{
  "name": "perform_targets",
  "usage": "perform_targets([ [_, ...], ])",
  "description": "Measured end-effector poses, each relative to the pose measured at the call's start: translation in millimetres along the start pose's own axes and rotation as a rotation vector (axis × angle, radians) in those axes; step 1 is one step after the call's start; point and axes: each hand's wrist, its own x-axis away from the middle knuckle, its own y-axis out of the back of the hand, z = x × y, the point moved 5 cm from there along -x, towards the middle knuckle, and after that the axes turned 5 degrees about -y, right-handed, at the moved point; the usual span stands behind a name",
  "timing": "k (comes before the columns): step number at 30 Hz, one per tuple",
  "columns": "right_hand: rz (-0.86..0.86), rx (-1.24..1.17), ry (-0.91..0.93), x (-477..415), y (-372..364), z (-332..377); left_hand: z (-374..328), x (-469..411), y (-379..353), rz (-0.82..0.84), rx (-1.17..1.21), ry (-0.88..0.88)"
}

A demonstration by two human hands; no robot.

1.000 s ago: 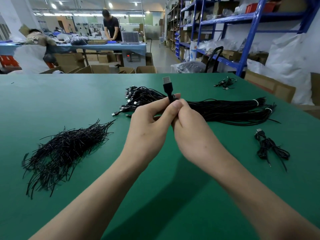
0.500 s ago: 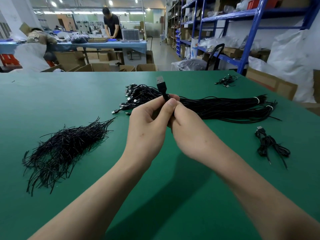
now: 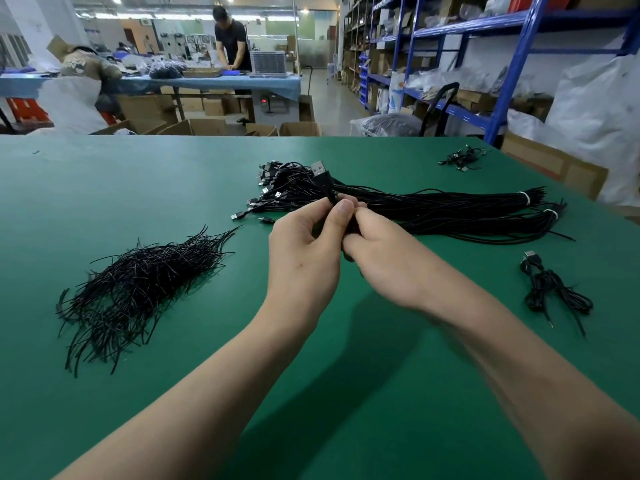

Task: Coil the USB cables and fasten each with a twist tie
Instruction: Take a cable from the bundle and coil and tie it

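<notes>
My left hand (image 3: 304,251) and my right hand (image 3: 384,258) meet over the middle of the green table (image 3: 138,174). Together they grip a black USB cable (image 3: 323,180). Its plug sticks up above my left thumb, and the rest of the cable is hidden inside my fingers. Whether a twist tie is on it I cannot tell. Behind my hands lies a long bundle of straight USB cables (image 3: 450,211). To the left is a heap of black twist ties (image 3: 138,285). A coiled, tied cable (image 3: 550,289) lies at the right.
Another small coiled cable (image 3: 462,157) lies at the table's far right corner. Beyond the table are cardboard boxes, blue shelving (image 3: 505,64) at the right and a person (image 3: 232,39) working at a distant blue bench.
Both hands have sunk a little toward the table with the cable. The plug has tilted from upright toward the left, and my right hand has turned around the cable.
</notes>
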Motion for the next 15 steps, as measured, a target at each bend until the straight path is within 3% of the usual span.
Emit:
perform_targets([
  [6, 0.344, -0.823, -0.125, 3, -5, -5, -6, -6, 4, 0.060, 0.102, 0.037],
  [11, 0.534, -1.026, -0.056, 7, -8, -4, -9, -13, 8, 0.183, 0.238, 0.050],
  [15, 0.616, -1.020, -0.074, 11, -9, -5, -7, -17, 9, 0.248, 0.353, 0.050],
])
